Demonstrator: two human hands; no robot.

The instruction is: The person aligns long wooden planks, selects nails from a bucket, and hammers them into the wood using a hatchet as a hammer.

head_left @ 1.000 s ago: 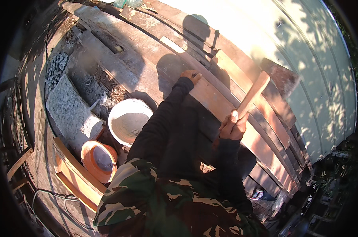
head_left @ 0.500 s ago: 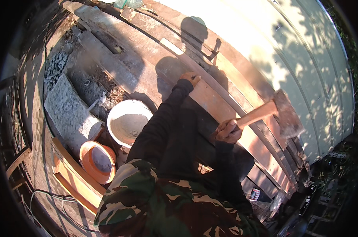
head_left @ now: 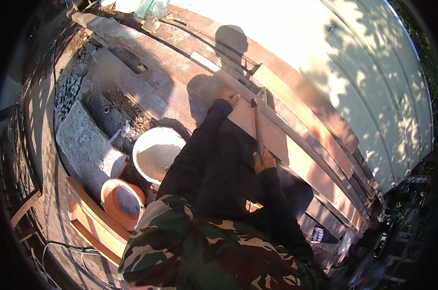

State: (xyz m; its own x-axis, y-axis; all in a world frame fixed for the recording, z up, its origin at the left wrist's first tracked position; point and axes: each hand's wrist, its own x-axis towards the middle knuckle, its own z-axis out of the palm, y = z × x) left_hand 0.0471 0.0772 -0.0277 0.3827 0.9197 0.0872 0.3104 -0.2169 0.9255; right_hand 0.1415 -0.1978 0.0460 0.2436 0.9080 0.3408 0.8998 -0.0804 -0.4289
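My right hand (head_left: 264,162) is closed round the wooden handle of a hatchet (head_left: 259,130). The hatchet's metal head points away from me, close over the far edge of a light brown wooden board (head_left: 243,117). At the board's left end, my left hand (head_left: 227,98) grips it with fingers curled and the thumb toward the hatchet head. The board lies slantwise before me, partly over my dark trouser legs. Whether the blade touches the wood, I cannot tell.
Long planks (head_left: 180,67) stretch beyond the board, beside a pale ribbed metal sheet (head_left: 373,96). To the left are a white bucket (head_left: 141,157), an orange bucket (head_left: 109,198), a cement-dusted sack (head_left: 86,140), grey stones (head_left: 69,92) and a wooden frame (head_left: 96,224).
The hatchet has swung from out on the right, inward and left to the board, and my right hand has moved left and slightly down. My left hand stays at the board's end.
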